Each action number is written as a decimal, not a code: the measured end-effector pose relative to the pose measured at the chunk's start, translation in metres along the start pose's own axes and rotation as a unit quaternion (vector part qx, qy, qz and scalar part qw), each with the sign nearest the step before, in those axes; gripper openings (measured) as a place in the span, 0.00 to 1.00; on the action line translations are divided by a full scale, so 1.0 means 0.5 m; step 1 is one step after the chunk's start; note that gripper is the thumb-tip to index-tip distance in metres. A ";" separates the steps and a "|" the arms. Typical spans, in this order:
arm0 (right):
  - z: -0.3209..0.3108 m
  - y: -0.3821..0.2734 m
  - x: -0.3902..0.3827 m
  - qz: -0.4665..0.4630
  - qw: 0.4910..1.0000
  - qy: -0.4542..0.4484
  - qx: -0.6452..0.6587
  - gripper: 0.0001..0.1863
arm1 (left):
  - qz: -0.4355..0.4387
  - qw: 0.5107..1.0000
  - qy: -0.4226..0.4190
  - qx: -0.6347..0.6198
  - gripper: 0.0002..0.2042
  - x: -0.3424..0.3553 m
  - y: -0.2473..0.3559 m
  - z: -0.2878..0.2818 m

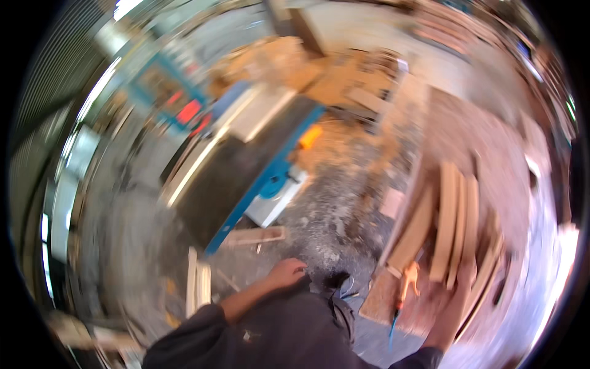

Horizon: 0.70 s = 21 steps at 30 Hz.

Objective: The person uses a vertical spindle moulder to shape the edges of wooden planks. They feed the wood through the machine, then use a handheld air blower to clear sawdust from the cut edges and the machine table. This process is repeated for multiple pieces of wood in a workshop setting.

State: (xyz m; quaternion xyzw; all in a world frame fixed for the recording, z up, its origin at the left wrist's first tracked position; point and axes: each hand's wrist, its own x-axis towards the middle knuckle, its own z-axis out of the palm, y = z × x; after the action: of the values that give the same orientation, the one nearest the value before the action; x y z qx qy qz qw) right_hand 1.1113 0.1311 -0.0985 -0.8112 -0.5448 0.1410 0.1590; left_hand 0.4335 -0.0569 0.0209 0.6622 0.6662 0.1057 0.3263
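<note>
My right hand (465, 275) reaches over a brown board-topped table (452, 126) on the right and is closed around the near end of a curved wooden piece (471, 212). More curved wooden pieces (445, 221) lie beside it, roughly side by side. To their left near the table's front edge is an orange air blow gun (408, 283) with a blue hose. My left hand (286, 272) is held in front of my body, away from the table. Its fingers are smeared and partly turned away; nothing can be made out in them.
On the left stands a machine with a dark flat table (236, 166) edged in blue. Wood offcuts (255, 236) lie near its front corner. Sawdust (344, 74) covers the floor beyond. Stacked wood (445, 27) is at the far right. Much of the surroundings is blurred.
</note>
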 end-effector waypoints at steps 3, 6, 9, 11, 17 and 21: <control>0.011 0.034 0.031 0.059 0.991 -0.054 -0.106 0.30 | -0.044 0.999 0.025 -0.001 0.16 -0.068 -0.030 0.015; -0.034 0.061 0.082 0.107 0.982 -0.058 -0.145 0.24 | -0.092 0.994 0.033 -0.043 0.15 -0.107 -0.046 0.032; -0.096 -0.109 0.013 0.111 0.975 -0.061 -0.184 0.19 | -0.141 0.988 0.017 -0.054 0.15 -0.162 -0.047 0.036; -0.096 -0.117 0.030 0.108 0.972 -0.049 -0.201 0.27 | -0.139 0.988 0.013 -0.066 0.15 -0.166 -0.064 0.052; -0.057 -0.069 0.063 0.052 0.979 -0.037 -0.196 0.29 | -0.104 0.991 0.062 -0.065 0.15 -0.174 -0.114 0.037; -0.105 -0.066 0.034 0.022 0.981 0.029 -0.191 0.29 | -0.094 0.993 0.049 -0.054 0.16 -0.155 -0.140 -0.011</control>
State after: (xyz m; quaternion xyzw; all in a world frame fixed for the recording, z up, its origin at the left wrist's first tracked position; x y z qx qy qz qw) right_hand 1.1111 0.1532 -0.0381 -0.8419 -0.5392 0.0143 0.0133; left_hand 0.3663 -0.1360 0.0079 0.5721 0.7340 0.1428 0.3369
